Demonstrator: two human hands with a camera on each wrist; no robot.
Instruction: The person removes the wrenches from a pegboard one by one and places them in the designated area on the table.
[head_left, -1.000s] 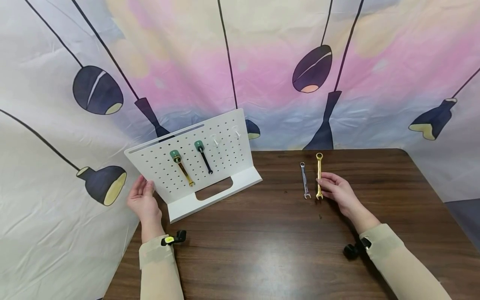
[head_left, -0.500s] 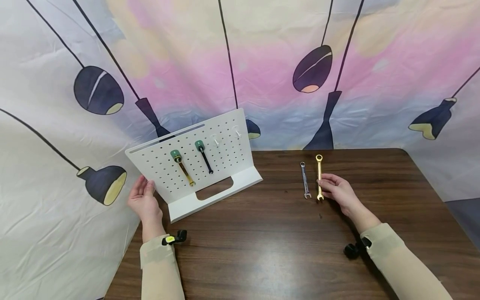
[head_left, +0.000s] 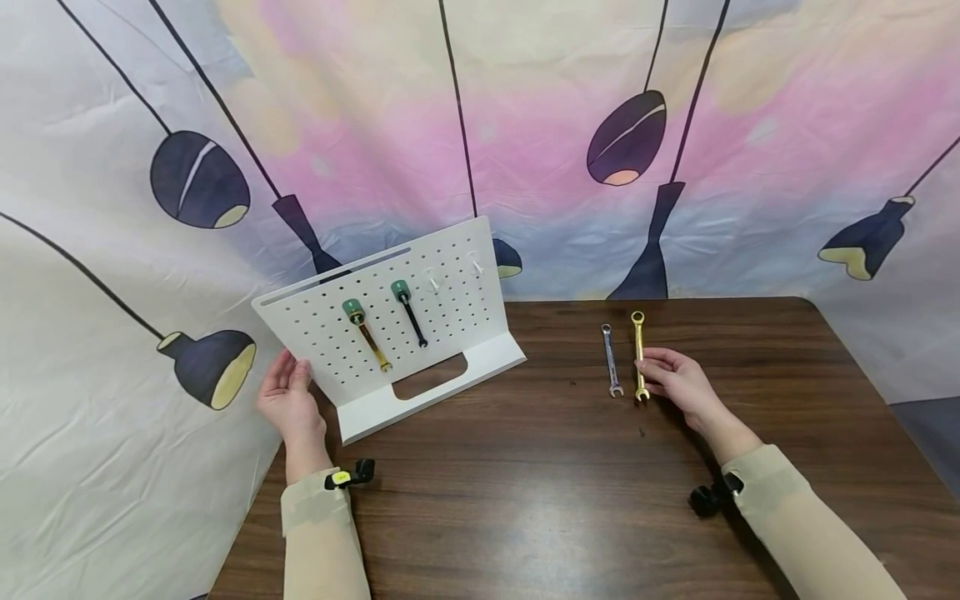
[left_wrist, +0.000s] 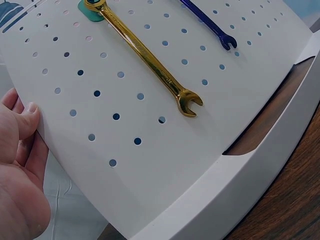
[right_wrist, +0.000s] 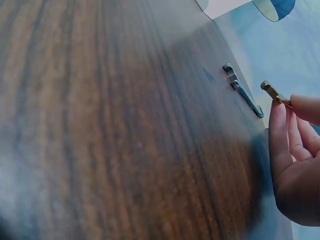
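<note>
right grip: you pinch the gold wrench near its open end, at the worktop, just beside the silver wrench.
left grip: you hold the left edge of the white pegboard.
slip risk: that off-centre pinch could let the ring end swing.
board risk: an uneven tug might shake hung wrenches loose.
pegboard load: second gold wrench, dark wrench, pale hooks.

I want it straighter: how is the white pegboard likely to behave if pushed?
The white pegboard looks stiff, its panel standing without visible sag. Its broad foot may resist forward tipping. The hanging gold wrench might swing.
</note>
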